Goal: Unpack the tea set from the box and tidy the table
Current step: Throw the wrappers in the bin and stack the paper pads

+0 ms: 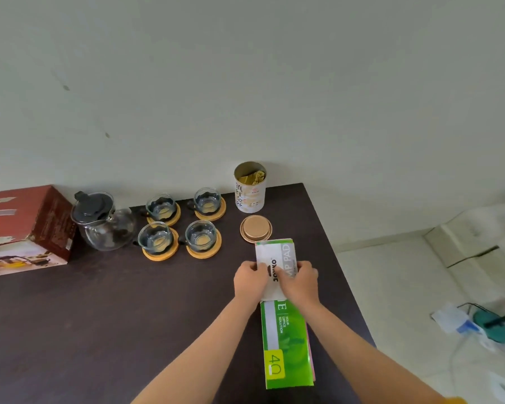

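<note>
Both hands were down on the pad point(276, 259), a white-and-grey paper pad lying on a green pack point(286, 342) near the desk's point(129, 316) right edge. The left hand point(250, 279) had its fingers point(252, 265) curled tight over the pad's left edge; the right hand point(299, 282) pinched the right edge, fingers point(296, 268) bent and narrow. The hands covered the pad's near end, so its lettering was only partly readable. Behind sat the teapot point(104, 221), four glass cups point(181, 225) on coasters, an open tin point(250, 188) and its lid point(255, 228). The red box point(24, 228) was cut off at the left.
</note>
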`<move>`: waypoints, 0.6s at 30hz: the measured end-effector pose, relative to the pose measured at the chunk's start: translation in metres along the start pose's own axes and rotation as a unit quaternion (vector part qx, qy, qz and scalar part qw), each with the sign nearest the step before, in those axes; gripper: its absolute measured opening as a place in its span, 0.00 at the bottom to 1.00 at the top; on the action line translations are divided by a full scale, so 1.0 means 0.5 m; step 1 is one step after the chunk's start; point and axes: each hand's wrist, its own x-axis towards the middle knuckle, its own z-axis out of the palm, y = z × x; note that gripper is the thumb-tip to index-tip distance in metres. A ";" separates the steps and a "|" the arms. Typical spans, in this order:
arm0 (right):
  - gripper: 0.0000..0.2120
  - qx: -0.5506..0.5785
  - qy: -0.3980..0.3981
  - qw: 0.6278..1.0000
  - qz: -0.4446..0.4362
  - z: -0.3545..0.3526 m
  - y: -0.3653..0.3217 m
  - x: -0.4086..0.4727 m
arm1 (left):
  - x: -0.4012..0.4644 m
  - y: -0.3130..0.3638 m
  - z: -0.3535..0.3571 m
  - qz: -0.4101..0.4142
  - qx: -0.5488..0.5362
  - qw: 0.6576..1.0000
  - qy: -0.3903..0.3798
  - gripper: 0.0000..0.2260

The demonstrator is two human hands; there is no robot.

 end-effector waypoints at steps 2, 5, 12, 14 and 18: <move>0.24 -0.022 0.020 0.999 -0.033 -0.038 -0.009 0.042 | 0.019 0.047 0.041 0.025 -0.001 0.999 -0.021 0.09; 0.22 -0.038 0.035 0.996 -0.074 -0.077 -0.034 0.124 | 0.051 0.109 0.099 0.055 -0.008 0.998 -0.027 0.12; 0.08 -0.032 0.002 0.991 -0.128 -0.116 -0.097 0.338 | 0.183 0.229 0.189 0.060 -0.036 0.997 0.013 0.14; 0.03 -0.010 -0.006 0.990 -0.144 -0.117 -0.107 0.383 | 0.227 0.248 0.206 0.053 -0.045 0.997 0.029 0.14; 0.09 0.011 -0.048 0.986 -0.161 -0.102 -0.110 0.452 | 0.289 0.268 0.228 0.040 -0.064 0.996 0.045 0.12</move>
